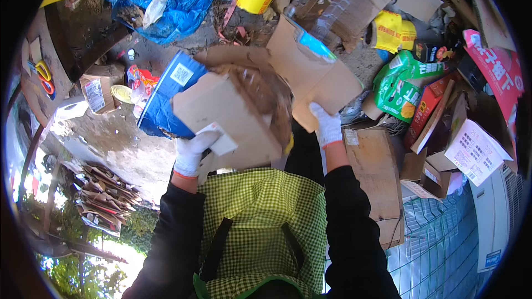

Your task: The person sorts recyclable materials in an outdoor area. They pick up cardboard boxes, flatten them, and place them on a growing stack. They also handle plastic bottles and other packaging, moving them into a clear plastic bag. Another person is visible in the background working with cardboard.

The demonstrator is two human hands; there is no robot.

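Note:
My left hand (pixel 192 150), in a white knit glove with an orange cuff, is closed on a flattened cardboard piece (pixel 227 113) bearing a white label. In my right hand (pixel 328 124), gloved the same way, is a bent cardboard sheet (pixel 321 77) with a blue and green printed edge. Its thumb lies along the sheet's lower edge. Between the two pieces is a brown heap (pixel 266 86), partly blurred, so I cannot tell exactly what it is. A blue printed bag (pixel 174 91) lies left of the left-hand cardboard, partly covered by it.
Scissors (pixel 40 72) and red-handled ones hang at the left. Blue plastic sheeting (pixel 166 0) lies at the far side. Green packaging (pixel 396 91) and cardboard boxes (pixel 377 182) crowd the right, beside green wire mesh (pixel 432 243). Stacked flat cardboard (pixel 105 196) stands lower left.

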